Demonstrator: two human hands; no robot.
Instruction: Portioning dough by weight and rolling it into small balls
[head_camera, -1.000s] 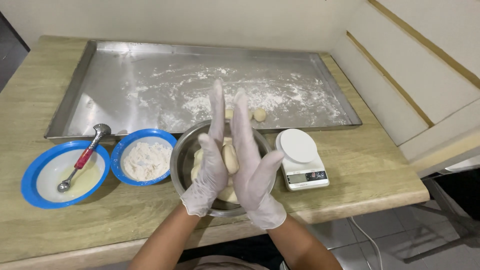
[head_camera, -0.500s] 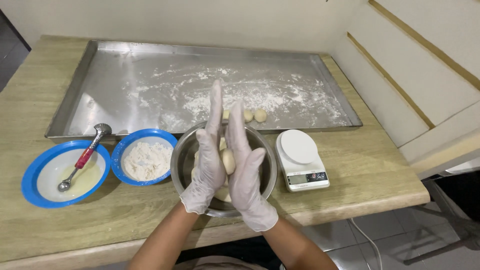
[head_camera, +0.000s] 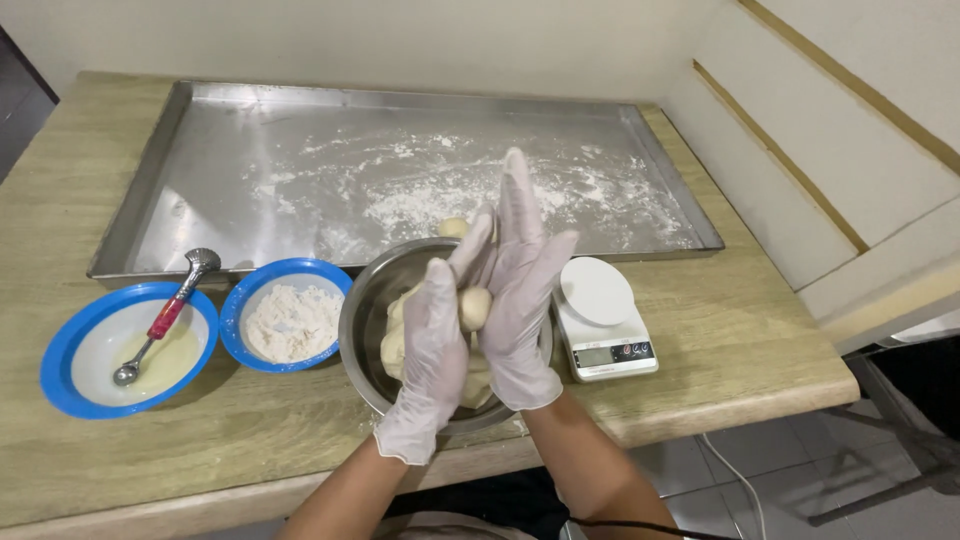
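- Pale wood-grain worktop (head_camera: 700, 340) against a plain cream wall, carrying a large rectangular steel baking tray (head_camera: 200, 170) dusted with white flour
- Left hand (head_camera: 432, 350) and right hand (head_camera: 518, 290), both in thin translucent gloves, stand palm to palm with fingers straight and spread, pressing a small pale dough ball (head_camera: 474, 306) between them; neither hand is curled closed
- Dough ball sits above the round steel mixing bowl (head_camera: 365, 310), which holds a larger mass of pale dough (head_camera: 398, 335)
- Step in hand, as judged: rounding a portion between the palms; the next move would call for light, even pressure and a free spot on the floured tray, where another small dough piece (head_camera: 453, 227) shows just behind the fingers
- Ball is near-round, so no clear long axis; the palms point up and away from the person
- Nearby: small white digital kitchen scale (head_camera: 600, 315) just right of the bowl; blue-rimmed bowl of white flour (head_camera: 290, 320); blue-rimmed bowl of pale liquid (head_camera: 90, 360) holding a red-handled metal spoon (head_camera: 165, 318)
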